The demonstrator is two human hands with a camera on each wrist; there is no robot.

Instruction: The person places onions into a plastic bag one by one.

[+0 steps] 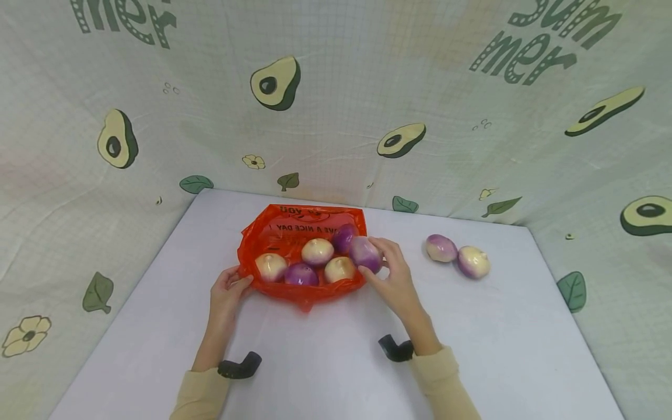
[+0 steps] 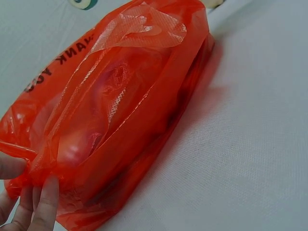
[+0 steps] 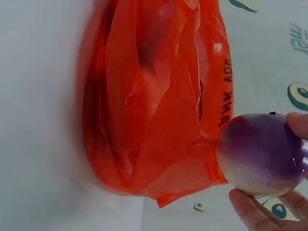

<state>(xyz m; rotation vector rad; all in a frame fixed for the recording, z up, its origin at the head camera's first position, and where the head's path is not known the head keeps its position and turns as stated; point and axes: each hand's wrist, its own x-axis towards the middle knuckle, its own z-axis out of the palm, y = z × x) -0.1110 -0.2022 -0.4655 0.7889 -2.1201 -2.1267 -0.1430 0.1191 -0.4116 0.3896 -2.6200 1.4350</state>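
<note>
A red plastic bag [image 1: 301,294] with printed letters lies on the table, its mouth spread wide. Inside it sit several purple-and-white turnips, among them a pale one [image 1: 317,252] in the middle and a dark purple one [image 1: 344,238] toward the back right. My left hand [image 1: 229,287] pinches the bag's rim at its left side; in the left wrist view, thumb and fingers [image 2: 44,204] close on the plastic. My right hand [image 1: 389,271] grips another turnip [image 3: 262,154] at the bag's right edge, thumb on one side and fingers on the other.
Two more turnips, a purple one [image 1: 441,248] and a paler one [image 1: 473,262], lie side by side on the white table [image 1: 504,338] to the right. Behind the table hangs a cloth [image 1: 336,116] printed with avocados and leaves.
</note>
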